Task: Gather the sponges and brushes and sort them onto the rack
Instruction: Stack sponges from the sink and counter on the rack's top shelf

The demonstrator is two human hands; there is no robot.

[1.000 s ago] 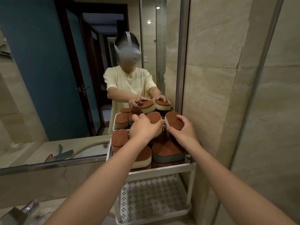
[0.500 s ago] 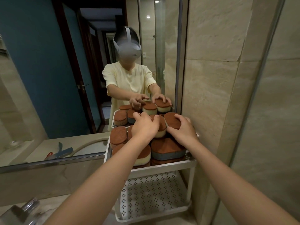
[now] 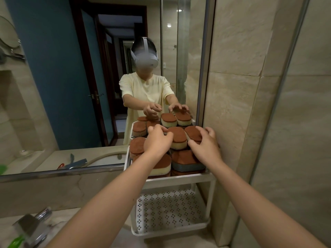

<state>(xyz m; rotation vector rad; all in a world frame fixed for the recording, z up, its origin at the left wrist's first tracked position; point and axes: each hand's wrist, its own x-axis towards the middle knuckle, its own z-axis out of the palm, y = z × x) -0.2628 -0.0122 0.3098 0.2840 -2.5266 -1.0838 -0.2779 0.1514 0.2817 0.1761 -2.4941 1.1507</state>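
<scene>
Both hands sat atop the pile: my left hand curled round the middle sponge, my right hand gripped the end sponge beside it. Below them, the pile filled the top shelf of the rack.

The sponges have rust-brown scouring tops over pale yellow foam, but the front sponge has a grey-blue base instead. The rack is white, and its lower shelf is pierced with a regular pattern of small four-petal cutouts. The wall tiles are beige with faint marble veining. The mirror reflects a deep blue wall, a dark brown door frame and a pale yellow shirt. The tap is chrome.
</scene>
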